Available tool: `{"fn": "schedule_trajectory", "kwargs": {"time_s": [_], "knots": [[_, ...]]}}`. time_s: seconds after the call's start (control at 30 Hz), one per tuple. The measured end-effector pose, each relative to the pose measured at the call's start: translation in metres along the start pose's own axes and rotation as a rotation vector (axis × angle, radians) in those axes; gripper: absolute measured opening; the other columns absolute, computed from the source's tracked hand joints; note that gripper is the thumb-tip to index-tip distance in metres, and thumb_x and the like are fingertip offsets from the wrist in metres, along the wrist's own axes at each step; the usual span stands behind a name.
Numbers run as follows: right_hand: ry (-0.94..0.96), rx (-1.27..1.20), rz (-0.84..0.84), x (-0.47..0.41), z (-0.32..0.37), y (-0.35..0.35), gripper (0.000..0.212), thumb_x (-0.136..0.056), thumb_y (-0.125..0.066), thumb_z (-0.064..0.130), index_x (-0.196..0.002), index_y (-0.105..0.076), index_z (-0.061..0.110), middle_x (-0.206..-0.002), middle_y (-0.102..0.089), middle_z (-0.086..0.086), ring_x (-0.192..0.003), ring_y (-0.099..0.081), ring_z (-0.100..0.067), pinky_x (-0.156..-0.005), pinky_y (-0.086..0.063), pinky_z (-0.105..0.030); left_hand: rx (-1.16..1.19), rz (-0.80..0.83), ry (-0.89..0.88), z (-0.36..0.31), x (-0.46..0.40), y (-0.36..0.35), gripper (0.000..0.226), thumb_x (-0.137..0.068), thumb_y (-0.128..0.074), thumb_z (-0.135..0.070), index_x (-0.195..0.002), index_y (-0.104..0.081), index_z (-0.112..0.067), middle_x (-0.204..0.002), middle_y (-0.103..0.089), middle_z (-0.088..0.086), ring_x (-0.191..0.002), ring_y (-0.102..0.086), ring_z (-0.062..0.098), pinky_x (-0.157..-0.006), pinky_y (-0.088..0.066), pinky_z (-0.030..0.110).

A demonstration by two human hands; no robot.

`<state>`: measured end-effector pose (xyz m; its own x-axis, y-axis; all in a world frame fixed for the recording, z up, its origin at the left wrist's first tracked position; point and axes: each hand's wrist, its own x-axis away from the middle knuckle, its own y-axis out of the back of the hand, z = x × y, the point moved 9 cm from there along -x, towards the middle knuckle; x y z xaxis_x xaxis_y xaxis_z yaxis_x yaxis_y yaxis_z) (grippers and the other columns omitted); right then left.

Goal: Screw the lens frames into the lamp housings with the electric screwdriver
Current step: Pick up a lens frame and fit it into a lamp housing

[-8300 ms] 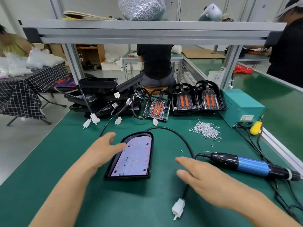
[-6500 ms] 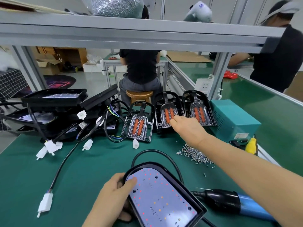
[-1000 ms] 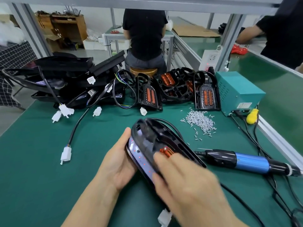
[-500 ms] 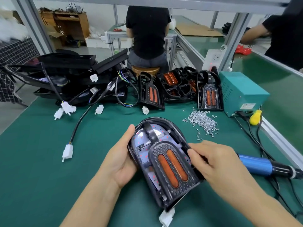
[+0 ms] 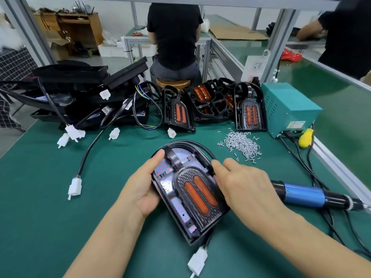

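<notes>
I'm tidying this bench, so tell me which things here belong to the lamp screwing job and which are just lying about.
For the job:
lamp housing
lens frame
electric screwdriver
screw pile
spare lens frames

Lying about:
teal power box
yellow plug
cardboard sheet

**Factory floor behind the green bench**

A green mat (image 5: pixel 40 197) covers the workbench, framed by grey aluminium posts (image 5: pixel 275 47). At upper centre a person in a black shirt (image 5: pixel 174 33) sits on a round wooden stool (image 5: pixel 173 83), back to the camera. A brown wooden desk (image 5: pixel 80 27) stands at upper left against a pale wall. Flat cardboard (image 5: pixel 236 33) lies on a green conveyor (image 5: pixel 331 97) at upper right.
</notes>
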<state>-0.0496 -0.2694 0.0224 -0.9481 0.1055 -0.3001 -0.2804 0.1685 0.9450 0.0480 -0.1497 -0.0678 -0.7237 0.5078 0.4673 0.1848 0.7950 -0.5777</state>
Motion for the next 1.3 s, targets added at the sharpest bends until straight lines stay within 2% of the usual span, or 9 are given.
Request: {"fn": "schedule_trajectory", "kwargs": {"time_s": [0.1,0.23,0.4,0.57,0.8,0.93,1.07,1.17,1.3], "knots": [[0.03,-0.102,0.019,-0.017,0.001,-0.002,0.015,-0.085,-0.071,0.022,-0.097,-0.068,0.015,-0.08,-0.052,0.0,-0.068,-0.058,-0.025,-0.049,-0.03,-0.029,0.028,-0.032,-0.01,-0.011,-0.01,0.002,0.039,-0.082,-0.059,-0.03,-0.11,-0.066,-0.003,-0.107,-0.07,0.017,-0.082,-0.071,0.027,-0.072,-0.059,0.04],[-0.202,-0.774,0.214,-0.036,-0.023,-0.031,0.037,-0.095,-0.059,0.024,-0.132,-0.058,0.025,-0.116,-0.062,-0.001,-0.099,-0.06,-0.018,-0.091,-0.045,-0.031,0.045,-0.032,0.012,-0.017,-0.021,0.005,0.034,-0.092,-0.053,-0.029,-0.109,-0.065,-0.002,-0.104,-0.071,0.018,-0.082,-0.072,0.028,-0.067,-0.059,0.041],[-0.465,-1.379,0.574,-0.026,-0.027,-0.075,0.025,-0.09,-0.068,0.019,-0.114,-0.07,0.019,-0.095,-0.069,0.003,-0.074,-0.058,-0.006,-0.063,-0.04,-0.02,0.012,0.019,0.028,-0.017,-0.024,0.006,0.046,-0.077,-0.062,-0.032,-0.113,-0.066,-0.003,-0.11,-0.069,0.018,-0.092,-0.07,0.03,-0.073,-0.058,0.043],[-0.504,-1.365,0.478,-0.033,-0.031,-0.076,0.017,-0.088,-0.069,0.014,-0.104,-0.073,0.015,-0.083,-0.071,0.005,-0.069,-0.059,-0.007,-0.062,-0.043,-0.019,-0.024,-0.059,0.009,-0.02,-0.028,0.008,0.03,-0.089,-0.06,-0.031,-0.094,-0.073,-0.004,-0.096,-0.073,0.016,-0.079,-0.072,0.028,-0.066,-0.057,0.041],[-0.287,-0.844,0.131,-0.034,-0.025,-0.054,0.021,-0.097,-0.052,0.017,-0.089,-0.065,0.002,-0.077,-0.064,-0.019,-0.064,-0.045,-0.021,-0.064,-0.043,-0.035,-0.136,-0.103,0.001,-0.021,-0.033,0.005,0.025,-0.087,-0.065,-0.029,-0.09,-0.074,-0.006,-0.097,-0.073,0.015,-0.078,-0.072,0.026,-0.066,-0.059,0.04],[-0.293,-0.893,0.169,-0.035,-0.025,-0.057,0.023,-0.097,-0.053,0.02,-0.092,-0.067,0.002,-0.084,-0.067,-0.022,-0.064,-0.047,-0.024,-0.071,-0.05,-0.035,-0.256,-0.085,-0.018,-0.024,-0.033,0.003,0.022,-0.077,-0.071,-0.02,-0.092,-0.072,-0.005,-0.087,-0.074,0.014,-0.068,-0.071,0.024,-0.067,-0.06,0.037],[-0.259,-0.989,0.303,-0.031,-0.036,-0.05,0.031,-0.1,-0.049,0.033,-0.082,-0.067,0.015,-0.076,-0.067,0.007,-0.069,-0.053,-0.007,-0.073,-0.045,-0.021,-0.257,-0.098,-0.006,-0.022,-0.034,0.005,0.015,-0.083,-0.068,-0.018,-0.091,-0.069,-0.005,-0.081,-0.074,0.012,-0.064,-0.07,0.022,-0.069,-0.058,0.036],[-0.302,-0.904,0.304,-0.018,-0.073,-0.042,0.026,-0.097,-0.053,0.035,-0.109,-0.069,0.018,-0.101,-0.071,0.006,-0.093,-0.063,-0.01,-0.097,-0.044,-0.027,-0.257,-0.097,-0.008,-0.022,-0.034,0.011,0.016,-0.082,-0.069,-0.019,-0.092,-0.07,-0.006,-0.08,-0.074,0.011,-0.063,-0.071,0.022,-0.065,-0.058,0.037],[-0.313,-0.807,0.337,0.015,-0.118,-0.033,0.042,-0.086,-0.07,0.026,-0.128,-0.061,0.028,-0.118,-0.063,0.018,-0.107,-0.057,0.004,-0.101,-0.042,-0.025,-0.191,-0.074,-0.035,-0.025,-0.03,0.016,0.014,-0.083,-0.066,-0.02,-0.086,-0.071,-0.008,-0.078,-0.075,0.009,-0.063,-0.071,0.021,-0.062,-0.057,0.035]]}}
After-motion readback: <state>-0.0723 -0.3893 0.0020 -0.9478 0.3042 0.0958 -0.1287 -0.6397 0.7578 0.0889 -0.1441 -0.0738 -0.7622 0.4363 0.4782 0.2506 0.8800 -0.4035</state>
